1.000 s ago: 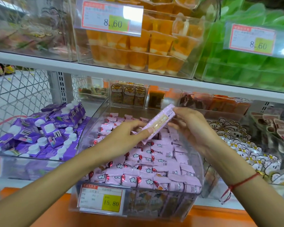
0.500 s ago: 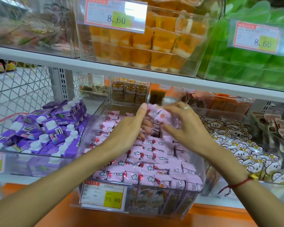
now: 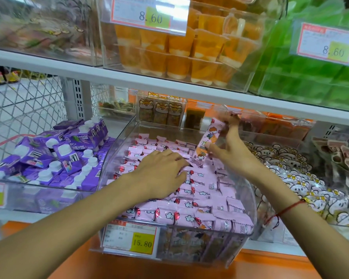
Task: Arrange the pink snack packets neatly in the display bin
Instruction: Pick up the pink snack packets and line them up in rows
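Fingers of the right hand pinch one long pink packet, thumb at its middle and fingertips at its top end, holding it tilted above the back right part of the clear display bin; motion blur smears those fingertips. Beside it, the left hand lies flat, palm down, fingers straight and close together, pressing on the pink snack packets that fill the bin in overlapping rows. They are too many and too overlapped to count. More packets stand behind the bin's front wall, dim through the plastic. One price tag reading 15.80 hangs on the front. A red string circles the right wrist. Left of the bin lies a heap of purple cartons with white caps; right of it, white cartoon-face packets. On the shelf above, two tags read 8.60, over orange cups and blurred green packs.
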`<state>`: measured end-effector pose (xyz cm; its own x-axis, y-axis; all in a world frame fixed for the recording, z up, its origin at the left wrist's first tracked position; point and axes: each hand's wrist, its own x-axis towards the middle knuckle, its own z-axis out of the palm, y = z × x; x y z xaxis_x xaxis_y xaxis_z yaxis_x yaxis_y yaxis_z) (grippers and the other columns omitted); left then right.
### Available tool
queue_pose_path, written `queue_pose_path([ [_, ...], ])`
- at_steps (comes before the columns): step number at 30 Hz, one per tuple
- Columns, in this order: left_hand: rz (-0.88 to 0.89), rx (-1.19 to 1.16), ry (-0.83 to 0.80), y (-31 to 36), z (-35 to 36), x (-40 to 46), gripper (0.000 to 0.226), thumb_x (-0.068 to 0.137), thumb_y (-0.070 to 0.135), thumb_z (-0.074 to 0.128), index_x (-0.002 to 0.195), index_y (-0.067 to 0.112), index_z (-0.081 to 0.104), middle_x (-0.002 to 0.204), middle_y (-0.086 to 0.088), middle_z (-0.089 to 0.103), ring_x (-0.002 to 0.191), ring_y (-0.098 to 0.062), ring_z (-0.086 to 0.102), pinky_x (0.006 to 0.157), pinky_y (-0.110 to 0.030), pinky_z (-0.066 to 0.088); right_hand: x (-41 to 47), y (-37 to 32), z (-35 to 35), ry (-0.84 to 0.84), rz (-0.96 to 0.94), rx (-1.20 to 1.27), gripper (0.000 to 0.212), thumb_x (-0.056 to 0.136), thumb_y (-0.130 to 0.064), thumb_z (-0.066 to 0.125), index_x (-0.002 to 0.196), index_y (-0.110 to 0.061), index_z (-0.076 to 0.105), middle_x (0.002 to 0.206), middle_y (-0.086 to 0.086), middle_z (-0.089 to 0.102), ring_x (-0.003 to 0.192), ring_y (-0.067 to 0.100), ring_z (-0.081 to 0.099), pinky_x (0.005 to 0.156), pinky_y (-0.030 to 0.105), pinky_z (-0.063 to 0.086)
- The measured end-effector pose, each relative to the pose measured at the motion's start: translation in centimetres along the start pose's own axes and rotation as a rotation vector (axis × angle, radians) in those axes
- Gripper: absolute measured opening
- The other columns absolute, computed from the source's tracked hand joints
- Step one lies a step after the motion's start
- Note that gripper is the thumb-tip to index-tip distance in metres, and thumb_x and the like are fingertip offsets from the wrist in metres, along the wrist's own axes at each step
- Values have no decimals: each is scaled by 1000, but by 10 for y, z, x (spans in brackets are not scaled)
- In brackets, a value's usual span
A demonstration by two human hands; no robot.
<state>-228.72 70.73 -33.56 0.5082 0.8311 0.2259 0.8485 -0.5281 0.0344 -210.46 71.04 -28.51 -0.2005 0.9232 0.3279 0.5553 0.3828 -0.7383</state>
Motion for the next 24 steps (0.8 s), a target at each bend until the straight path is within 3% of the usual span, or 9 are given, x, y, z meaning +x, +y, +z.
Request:
queue_pose_path([
  [2,-5,-16,10,0,1,-1,44,101,40,29,139,24,41,141,5,44,127,-16,36,101,-30,28,0,1,1,-29,-9,-75,49,93,-8,54,128,-23,24,95,-2,62,81,12,68,76,25,55],
  [6,0,-19,22,0,0,-2,43,101,39,29,139,24,41,140,5,45,125,-16,37,99,-30,28,4,0,-1,-50,-49,-230,45,88,-12,64,124,-19,38,103,3,60,89,20,65,84,40,54],
  [8,14,-8,20,0,0,-2,43,101,39,28,140,24,40,140,5,45,125,-16,36,100,-30,28,8,1,-1,-81,-88,-438,36,83,-19,71,114,-17,53,108,5,61,94,19,60,85,40,51],
  [11,19,-6,-2,-1,1,-2,44,102,40,26,142,25,38,144,6,41,128,-15,34,102,-31,26,8,4,5,-266,-58,-708,24,88,-25,64,111,-22,65,115,5,59,102,20,54,90,37,45],
  [15,15,0,-15,-1,1,-2,45,102,41,26,142,24,37,144,7,39,128,-15,32,101,-31,26,8,5,8,-441,-33,-802,38,95,-14,43,127,-28,59,129,2,51,123,23,43,108,45,30],
  [19,43,36,-32,-3,0,-2,45,102,41,25,143,23,33,145,7,37,128,-15,31,101,-30,27,5,7,9,-395,-50,-810,40,96,-15,41,129,-29,56,130,0,52,121,23,45,103,40,33],
  [24,46,72,-109,-6,-3,-5,48,102,44,24,145,26,28,149,9,31,132,-13,27,106,-32,26,2,10,10,-405,-67,-834,48,90,-9,42,133,-30,52,135,-1,50,126,24,42,111,51,26],
])
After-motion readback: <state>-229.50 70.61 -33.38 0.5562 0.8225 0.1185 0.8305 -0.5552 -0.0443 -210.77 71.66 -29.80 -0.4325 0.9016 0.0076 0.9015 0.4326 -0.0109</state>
